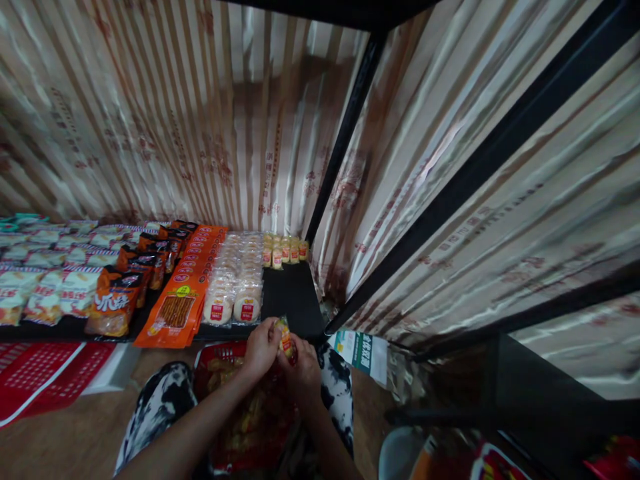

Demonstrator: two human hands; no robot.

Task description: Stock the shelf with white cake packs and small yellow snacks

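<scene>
My left hand (261, 349) and my right hand (303, 365) pinch one small yellow wrapped snack (285, 337) between them, just in front of the dark shelf's edge. Its wrapper carries a red label. Below my forearms, between my knees, stands a red basket (201, 383) with many similar yellow wrapped snacks (250, 417) in it. At the shelf's back corner, a group of small yellow packs (286, 251) stands in short rows. Left of that group lie rows of round white crackers (247, 308) in clear wrappers with red labels.
The black shelf (293, 297) also bears orange flat packs (175, 307), orange-brown bags (116, 303) and white snack bags (45, 293). Patterned curtains (220, 120) and black frame bars (350, 133) enclose it. A red basket with a white handle (50, 373) sits at left.
</scene>
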